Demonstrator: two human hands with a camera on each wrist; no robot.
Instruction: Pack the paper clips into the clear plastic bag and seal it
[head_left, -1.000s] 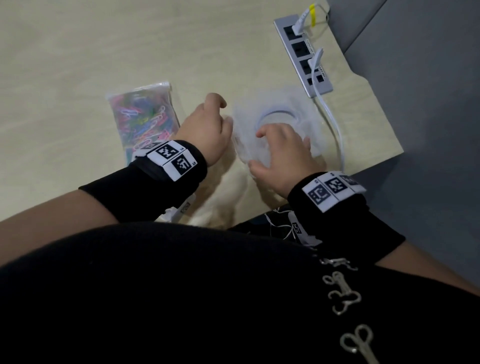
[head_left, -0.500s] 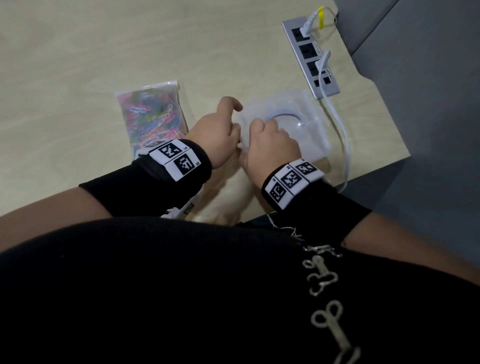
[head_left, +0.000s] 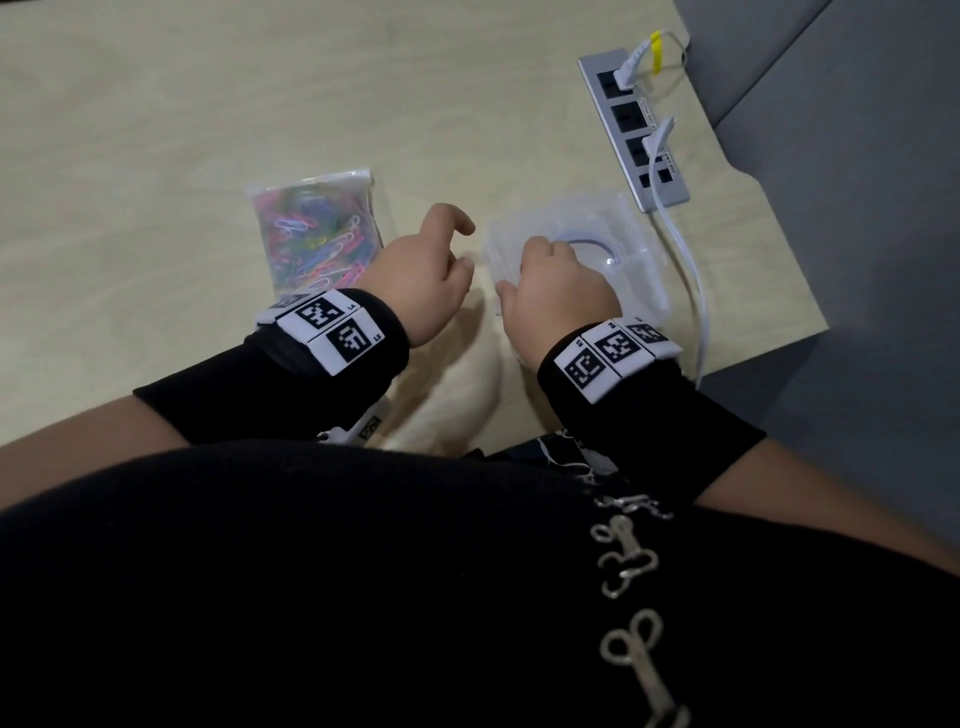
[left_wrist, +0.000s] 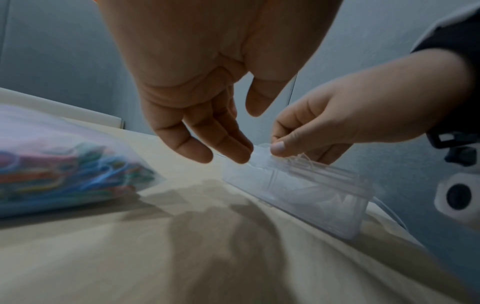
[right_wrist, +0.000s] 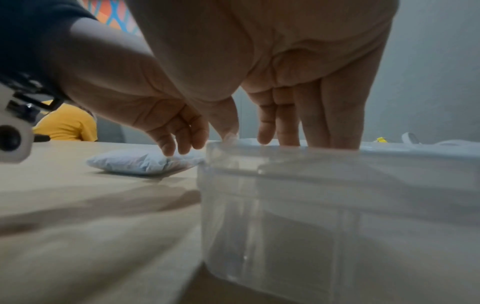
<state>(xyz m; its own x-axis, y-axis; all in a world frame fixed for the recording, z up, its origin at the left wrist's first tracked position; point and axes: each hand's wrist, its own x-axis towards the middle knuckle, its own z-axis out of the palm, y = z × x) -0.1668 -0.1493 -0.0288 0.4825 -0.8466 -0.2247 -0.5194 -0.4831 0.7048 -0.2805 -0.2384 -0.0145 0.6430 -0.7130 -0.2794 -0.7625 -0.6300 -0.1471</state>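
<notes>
Small print is scarce here. The white marker band (head_left: 332, 327) on the left wrist carries black square codes, and beside two of them sit tiny tags that read "L4" and "L5". The matching band (head_left: 608, 353) on the right wrist shows the same kind of codes, one tagged "R5"; a second tag there is too small to make out. The silver power strip (head_left: 631, 130) has little white labels by its sockets, too blurred to read.

Clip-filled clear bag (head_left: 316, 234) flat on table
</notes>
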